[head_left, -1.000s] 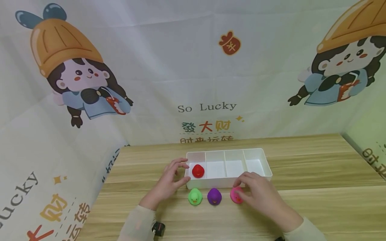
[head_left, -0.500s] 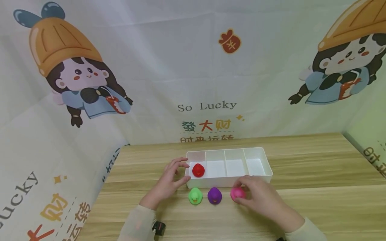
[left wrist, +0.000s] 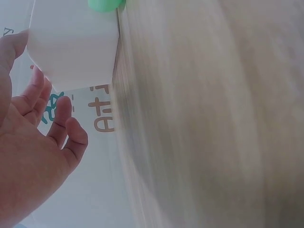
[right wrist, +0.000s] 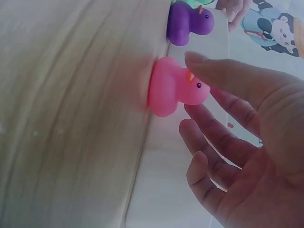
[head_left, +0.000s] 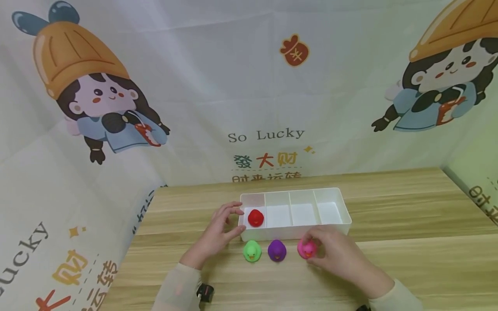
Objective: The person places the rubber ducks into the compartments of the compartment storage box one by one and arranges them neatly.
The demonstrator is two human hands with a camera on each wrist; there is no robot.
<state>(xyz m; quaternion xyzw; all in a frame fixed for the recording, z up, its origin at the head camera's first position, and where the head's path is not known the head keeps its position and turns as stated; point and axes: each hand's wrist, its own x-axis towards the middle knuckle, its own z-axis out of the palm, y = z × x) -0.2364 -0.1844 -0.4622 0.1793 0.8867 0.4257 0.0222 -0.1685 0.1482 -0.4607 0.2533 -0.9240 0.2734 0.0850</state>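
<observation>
In the head view, a pink rubber duck [head_left: 306, 249] stands on the table at the right end of a row. Around it is my right hand [head_left: 336, 255], with thumb in front and fingers behind; the right wrist view shows them bracketing the duck's head without a plain pinch. A purple rubber duck [head_left: 277, 250] and a green rubber duck [head_left: 252, 251] stand to its left. My left hand [head_left: 215, 233] lies at the left end of a white compartment box [head_left: 272, 234], fingers spread at its side. A red rubber duck [head_left: 255, 218] sits in the leftmost compartment.
The box stands behind the row of ducks, its several compartments side by side. Behind the wooden table [head_left: 408, 207] hangs a printed white cloth [head_left: 202, 86]. A small black device [head_left: 205, 293] sits at the left sleeve.
My right thumb has shifted off the pink duck's front, so its beak shows now. The pink duck looks turned or tipped slightly. My left hand stays at the box while the view tilts a little.
</observation>
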